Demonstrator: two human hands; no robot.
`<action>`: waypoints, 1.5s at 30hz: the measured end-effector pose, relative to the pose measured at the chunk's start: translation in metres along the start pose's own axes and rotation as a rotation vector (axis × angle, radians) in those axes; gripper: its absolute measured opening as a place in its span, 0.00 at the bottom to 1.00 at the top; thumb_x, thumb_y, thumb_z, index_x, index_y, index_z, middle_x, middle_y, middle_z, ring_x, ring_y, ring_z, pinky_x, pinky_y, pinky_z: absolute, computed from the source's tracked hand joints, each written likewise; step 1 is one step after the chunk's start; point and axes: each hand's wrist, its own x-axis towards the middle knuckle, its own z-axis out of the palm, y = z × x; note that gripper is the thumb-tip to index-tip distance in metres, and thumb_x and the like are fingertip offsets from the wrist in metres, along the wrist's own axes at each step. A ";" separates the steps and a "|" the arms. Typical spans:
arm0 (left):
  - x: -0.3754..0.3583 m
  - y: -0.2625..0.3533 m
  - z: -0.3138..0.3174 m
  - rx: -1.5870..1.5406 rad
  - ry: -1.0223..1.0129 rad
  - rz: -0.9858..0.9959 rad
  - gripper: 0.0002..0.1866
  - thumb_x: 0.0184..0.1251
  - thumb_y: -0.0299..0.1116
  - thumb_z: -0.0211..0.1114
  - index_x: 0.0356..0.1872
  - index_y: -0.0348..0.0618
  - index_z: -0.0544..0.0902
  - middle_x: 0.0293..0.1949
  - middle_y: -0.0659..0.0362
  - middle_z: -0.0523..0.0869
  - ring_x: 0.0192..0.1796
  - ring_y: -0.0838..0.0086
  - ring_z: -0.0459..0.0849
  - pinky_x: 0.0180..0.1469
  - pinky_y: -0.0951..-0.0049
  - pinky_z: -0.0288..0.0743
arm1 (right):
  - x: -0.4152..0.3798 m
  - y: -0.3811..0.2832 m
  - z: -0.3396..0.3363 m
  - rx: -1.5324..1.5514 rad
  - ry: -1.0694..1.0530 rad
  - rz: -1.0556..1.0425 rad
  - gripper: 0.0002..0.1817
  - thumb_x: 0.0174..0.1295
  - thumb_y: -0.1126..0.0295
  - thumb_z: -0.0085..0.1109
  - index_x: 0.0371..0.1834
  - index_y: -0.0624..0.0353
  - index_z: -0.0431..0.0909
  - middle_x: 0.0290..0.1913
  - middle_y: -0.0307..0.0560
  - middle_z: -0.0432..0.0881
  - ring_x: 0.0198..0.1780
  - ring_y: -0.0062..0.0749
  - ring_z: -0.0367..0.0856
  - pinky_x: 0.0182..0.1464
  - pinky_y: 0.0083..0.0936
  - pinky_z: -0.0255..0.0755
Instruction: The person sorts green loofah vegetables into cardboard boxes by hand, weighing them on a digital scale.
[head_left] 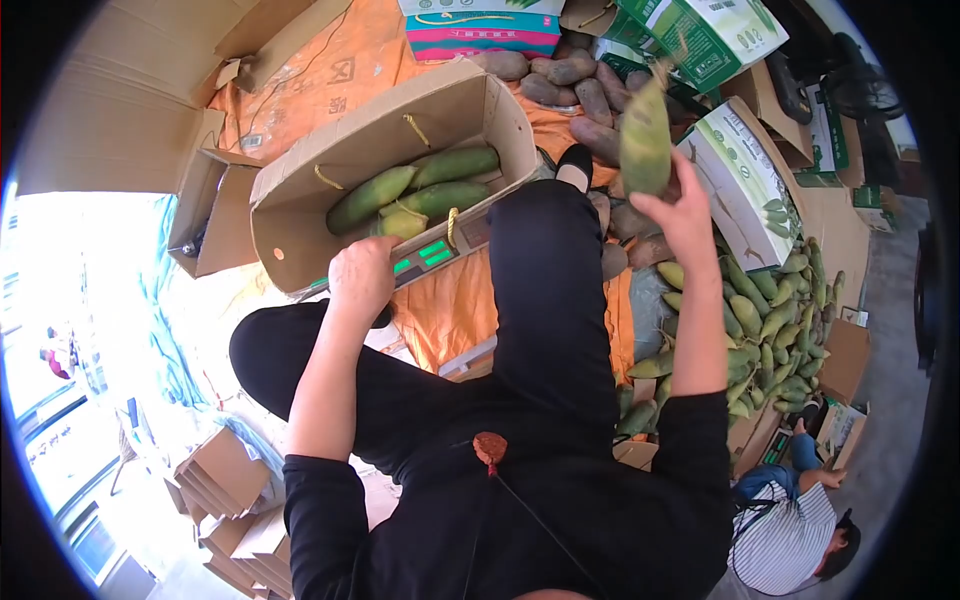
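My right hand (684,212) is raised to the right of the open box, its thumb and fingers closed round the lower end of a green radish (645,145), which points upward with a thin root tip. My left hand (362,272) is closed on the near wall of a long cardboard box (290,215); its fingertips are partly hidden at the edge. Several green radishes (455,165) lie inside this box, one with a yellowish end close to my left hand. Yellow rope handles (328,178) hang from its walls. A green-lit digital display (432,255) shows at the box's near side.
Brown-skinned tubers (592,100) lie beyond my knee. A large heap of green radishes (770,320) fills the right side. Printed cartons (735,180) stand at the upper right, and flattened cardboard (225,470) is stacked lower left. Another person in a striped shirt (785,540) is at the lower right.
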 end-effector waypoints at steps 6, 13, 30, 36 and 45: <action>0.000 -0.002 0.002 0.020 0.028 0.021 0.13 0.57 0.26 0.58 0.41 0.51 0.86 0.31 0.50 0.86 0.37 0.56 0.86 0.41 0.57 0.79 | 0.050 -0.091 0.074 -0.407 -0.352 -0.513 0.38 0.44 0.76 0.68 0.64 0.59 0.67 0.57 0.46 0.74 0.59 0.35 0.73 0.62 0.31 0.67; 0.002 -0.002 0.000 0.016 -0.042 -0.021 0.16 0.56 0.26 0.57 0.45 0.51 0.85 0.34 0.48 0.86 0.40 0.54 0.85 0.44 0.57 0.78 | 0.081 -0.073 0.175 -0.866 -0.739 -0.463 0.35 0.43 0.72 0.71 0.60 0.55 0.70 0.55 0.51 0.75 0.60 0.46 0.72 0.62 0.37 0.67; 0.004 0.004 -0.003 0.037 -0.043 -0.060 0.11 0.59 0.33 0.62 0.43 0.51 0.85 0.35 0.47 0.86 0.42 0.52 0.84 0.45 0.54 0.77 | 0.050 0.021 0.021 -0.199 -0.086 -0.094 0.19 0.58 0.70 0.63 0.54 0.60 0.77 0.44 0.45 0.84 0.44 0.26 0.81 0.50 0.25 0.74; 0.006 0.004 -0.002 0.041 -0.030 -0.071 0.12 0.59 0.34 0.62 0.45 0.52 0.85 0.37 0.48 0.86 0.43 0.52 0.84 0.46 0.55 0.76 | -0.062 0.167 -0.020 -0.108 0.025 0.311 0.17 0.56 0.75 0.64 0.49 0.63 0.78 0.41 0.44 0.83 0.43 0.26 0.80 0.47 0.24 0.75; 0.008 0.005 0.000 0.009 -0.044 -0.092 0.15 0.57 0.32 0.63 0.47 0.47 0.84 0.38 0.45 0.85 0.45 0.50 0.83 0.47 0.55 0.75 | -0.187 0.251 -0.007 -0.422 -0.042 0.557 0.18 0.51 0.71 0.65 0.48 0.58 0.79 0.35 0.51 0.84 0.39 0.43 0.83 0.44 0.32 0.76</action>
